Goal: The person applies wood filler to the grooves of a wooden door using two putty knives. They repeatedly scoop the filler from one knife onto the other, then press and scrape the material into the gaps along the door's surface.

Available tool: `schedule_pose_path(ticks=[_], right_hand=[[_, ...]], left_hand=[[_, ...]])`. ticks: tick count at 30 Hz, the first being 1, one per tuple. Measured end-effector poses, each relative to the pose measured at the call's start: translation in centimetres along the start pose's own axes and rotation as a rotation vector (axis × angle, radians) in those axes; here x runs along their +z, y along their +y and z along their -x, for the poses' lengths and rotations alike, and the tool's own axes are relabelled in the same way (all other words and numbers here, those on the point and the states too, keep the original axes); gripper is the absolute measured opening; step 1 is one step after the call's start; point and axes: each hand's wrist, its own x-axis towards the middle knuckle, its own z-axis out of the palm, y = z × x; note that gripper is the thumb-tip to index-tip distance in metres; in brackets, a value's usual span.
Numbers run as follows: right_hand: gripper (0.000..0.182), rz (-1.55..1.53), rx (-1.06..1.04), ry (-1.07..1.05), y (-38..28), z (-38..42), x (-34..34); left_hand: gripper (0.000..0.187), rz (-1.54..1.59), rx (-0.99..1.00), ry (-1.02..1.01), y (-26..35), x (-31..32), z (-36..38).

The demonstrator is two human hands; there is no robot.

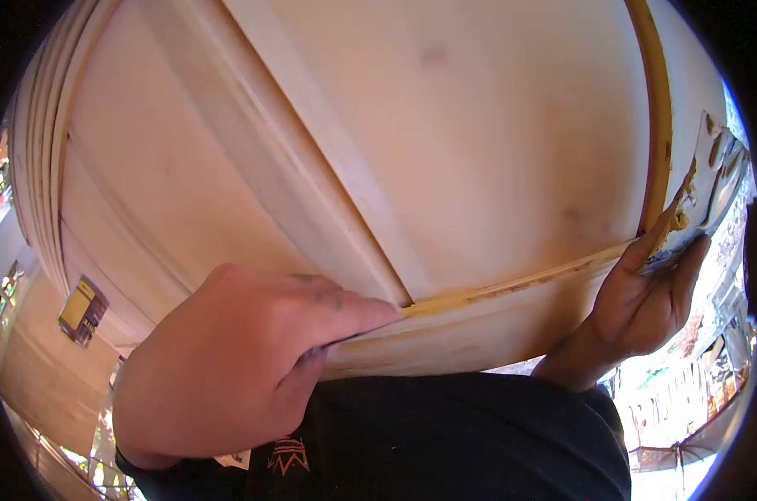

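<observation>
My left hand (262, 351) is closed, its index fingertip against a seam (470, 294) with yellow-brown filler, on a large pale panel (495, 125). A thin dark edge shows between its index finger and thumb; what it is cannot be made out. At the right, my right hand (641, 305) has its palm turned up and holds a pale sheet (704, 179) smeared with yellow-brown paste. This sheet is beside the right end of the seam. A long raised strip (312, 159) runs diagonally down the panel to near my left fingertip.
A yellow and dark packet (83, 309) is at the far left. Several curved ridges (49, 142) line the panel's left edge, and a brown strip (656, 125) runs down its right side. My dark shirt (462, 434) is close below the panel.
</observation>
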Motion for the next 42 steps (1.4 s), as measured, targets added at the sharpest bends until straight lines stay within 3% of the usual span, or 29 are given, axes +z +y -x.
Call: schedule_pose_path(ticks=[3,6,9,18,22,24,26,29,30,33,34,37,41,42], right_hand=[[0.043,-0.042,-0.038,0.043,-0.5,0.1,0.0],[0.043,-0.131,-0.047,0.084,-0.7,-0.4,0.8],[0.043,-0.229,-0.078,0.111,-0.9,-0.6,1.0],[0.042,-0.276,-0.081,0.099,-0.8,-0.5,1.1],[0.042,-0.248,-0.095,0.134,-1.1,-0.4,1.1],[0.042,-0.221,-0.127,0.16,-1.0,-0.4,1.1],[0.042,-0.169,-0.131,0.144,-0.9,-0.3,0.9],[0.041,-0.087,-0.154,0.132,-0.7,-0.4,1.1],[0.041,-0.065,-0.169,0.142,-0.4,-0.5,1.3],[0.04,0.015,-0.149,0.173,0.3,-0.4,1.2],[0.038,-0.017,-0.144,0.255,0.6,-0.4,1.6],[0.035,0.064,-0.081,0.332,1.7,-0.5,3.0],[0.034,0.052,0.022,0.292,2.6,-0.1,4.2],[0.034,0.088,0.032,0.346,2.8,-0.1,4.9]], left_hand=[[0.035,-0.016,-0.079,-0.127,0.2,-0.8,-2.2],[0.036,0.07,-0.071,-0.081,0.3,-0.5,-4.1],[0.036,0.098,-0.111,-0.169,0.7,-0.6,-5.1],[0.034,-0.1,0.009,-0.254,2.7,-0.2,-5.4],[0.027,-0.643,0.211,0.126,6.1,2.6,-3.0],[0.027,-0.76,0.148,0.329,6.6,5.1,-3.1],[0.026,-1.061,0.37,0.325,6.4,5.2,-2.8],[0.025,-1.113,0.394,0.161,5.2,6.3,-3.0],[0.027,-1.121,0.4,0.014,5.1,5.9,-2.5],[0.028,-1.086,0.173,-0.199,5.6,4.5,-0.7],[0.03,-1.072,0.163,-0.181,5.5,4.1,-0.5],[0.031,-0.918,0.253,0.17,6.3,3.1,0.2],[0.035,-0.836,0.356,0.626,7.4,2.9,-0.1],[0.04,-0.829,0.438,0.629,6.8,2.5,-0.5]])
